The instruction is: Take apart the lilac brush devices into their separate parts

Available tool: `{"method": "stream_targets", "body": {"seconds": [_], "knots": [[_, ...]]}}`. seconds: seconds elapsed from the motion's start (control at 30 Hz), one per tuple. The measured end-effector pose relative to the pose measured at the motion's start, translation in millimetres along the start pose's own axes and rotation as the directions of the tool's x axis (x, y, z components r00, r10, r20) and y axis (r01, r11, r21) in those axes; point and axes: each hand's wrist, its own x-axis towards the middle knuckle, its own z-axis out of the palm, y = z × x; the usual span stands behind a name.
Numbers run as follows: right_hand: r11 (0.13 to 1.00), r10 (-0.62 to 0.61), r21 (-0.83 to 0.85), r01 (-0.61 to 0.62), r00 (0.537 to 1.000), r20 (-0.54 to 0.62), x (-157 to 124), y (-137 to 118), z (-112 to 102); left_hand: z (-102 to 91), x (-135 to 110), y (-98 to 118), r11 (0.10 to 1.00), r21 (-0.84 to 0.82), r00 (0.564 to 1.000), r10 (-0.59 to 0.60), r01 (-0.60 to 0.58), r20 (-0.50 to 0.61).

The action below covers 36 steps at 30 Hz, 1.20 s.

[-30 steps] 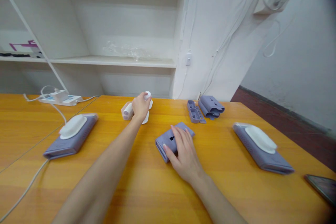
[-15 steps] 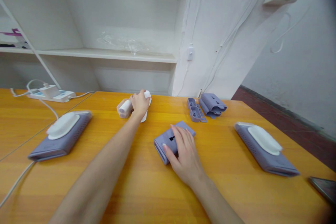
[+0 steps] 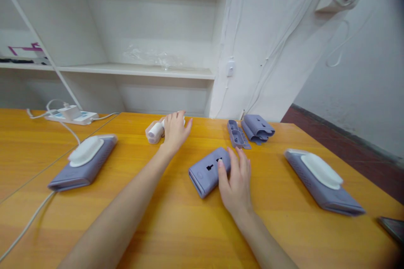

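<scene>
At the back of the table my left hand (image 3: 175,133) is over a white rounded object, most of which it hides. Its fingers are stretched and the thumb sticks out to the right. Just left of it, a white cylinder (image 3: 155,130) lies in a clear plastic shell (image 3: 152,138). My right hand (image 3: 236,180) is at the right end of a purple folded case (image 3: 205,176) with black cut-outs. The thumb lies on its top and the fingers pass along its far right edge, in a loose hold. The case lies flat on the table.
Purple cases with white domed pieces lie left (image 3: 85,164) and right (image 3: 323,183). At the back right are a two-compartment purple tray (image 3: 236,135) and a purple folded piece (image 3: 257,128). A power strip (image 3: 74,115) trails white cables. A dark flat device (image 3: 391,227) lies far right.
My left hand has loosened from the white object, its thumb now spread. My right hand has slid right along the purple case, uncovering more of its top. The view has shifted slightly.
</scene>
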Motion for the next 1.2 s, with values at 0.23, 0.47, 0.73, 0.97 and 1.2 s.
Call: {"method": "stream_targets", "body": {"seconds": [0.23,0.47,0.73,0.97,1.2], "knots": [[0.928,0.333,0.161,-0.335,0.942,0.038,5,12,-1,-49.4,-91,31,0.936,-0.335,0.934,0.211,-0.109,0.288],[0.91,0.37,0.186,-0.371,0.928,0.039,4,10,-10,-70.4,-133,20,0.915,-0.364,0.835,0.332,-0.173,0.438],[0.764,0.232,0.536,-0.36,0.927,0.294,3,5,-5,-65.0,-140,3,0.876,-0.405,0.908,0.366,-0.262,0.204],[0.402,0.325,0.732,-0.55,0.833,0.448,10,5,-18,-64.0,-138,8,0.71,-0.698,0.952,0.138,0.097,0.273],[0.282,0.471,0.763,-0.581,0.777,0.418,14,13,-19,-69.9,-141,24,0.243,-0.634,0.608,0.181,0.734,0.773]]}}
